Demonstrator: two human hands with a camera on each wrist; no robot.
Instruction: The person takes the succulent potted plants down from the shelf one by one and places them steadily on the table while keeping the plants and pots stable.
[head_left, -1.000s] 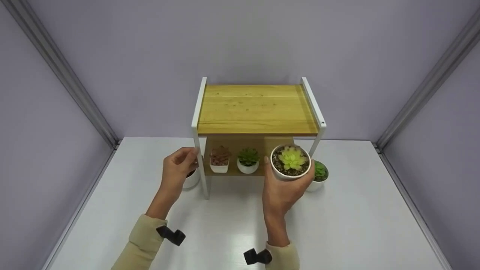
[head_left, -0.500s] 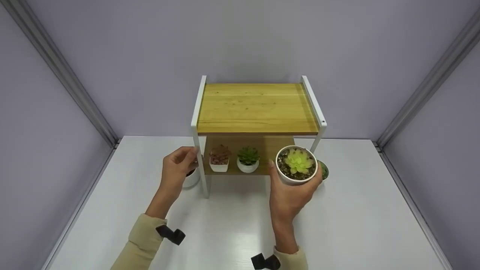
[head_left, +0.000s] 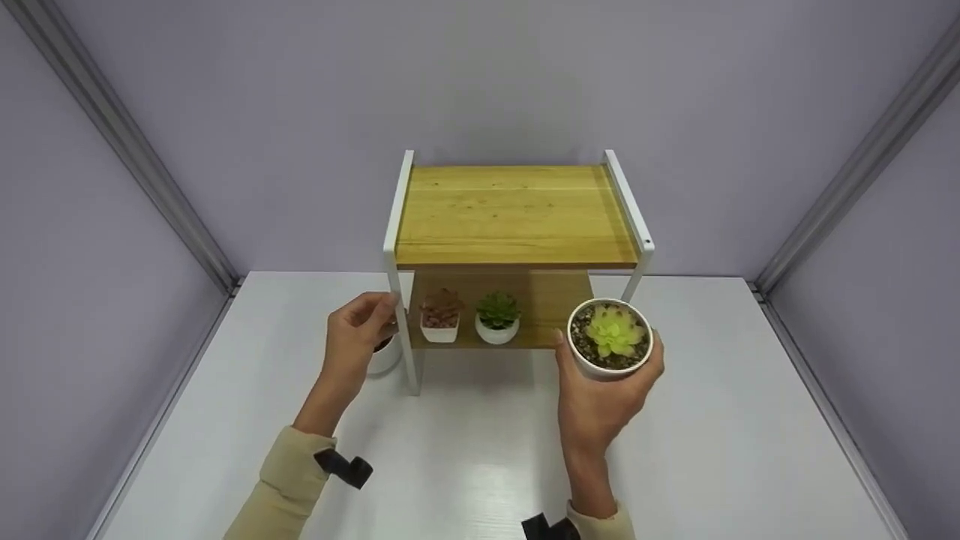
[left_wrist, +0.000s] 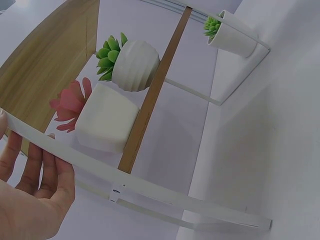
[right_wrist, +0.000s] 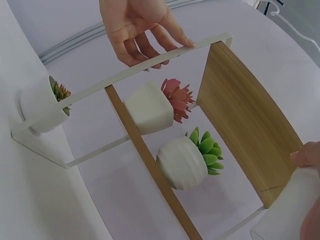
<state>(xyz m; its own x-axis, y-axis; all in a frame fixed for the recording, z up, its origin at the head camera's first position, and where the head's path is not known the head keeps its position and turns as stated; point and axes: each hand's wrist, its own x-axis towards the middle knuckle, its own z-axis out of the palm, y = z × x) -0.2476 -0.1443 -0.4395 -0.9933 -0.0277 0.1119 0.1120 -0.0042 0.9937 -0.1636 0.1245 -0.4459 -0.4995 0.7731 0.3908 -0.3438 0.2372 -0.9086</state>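
Observation:
My left hand (head_left: 352,337) grips the left front post of a two-tier plant rack (head_left: 517,217) with wooden shelves and a white frame. In the left wrist view its fingers pass behind the white post (left_wrist: 80,156). My right hand (head_left: 600,412) holds a potted succulent (head_left: 613,337), a yellow-green rosette in a round white pot, in front of the rack's right side. On the lower shelf stand a red succulent in a squarish white pot (head_left: 440,322) and a green succulent in a round ribbed white pot (head_left: 497,322).
A white pot (head_left: 384,358) stands on the table outside the rack's left post, partly behind my left hand. Another white pot with a green plant (left_wrist: 234,37) stands beyond the rack's other side. Panel walls surround the white table (head_left: 720,420).
My right hand has carried the potted succulent to the right and slightly towards me, away from the lower shelf. It now covers the pot on the table there. My left hand stays put.

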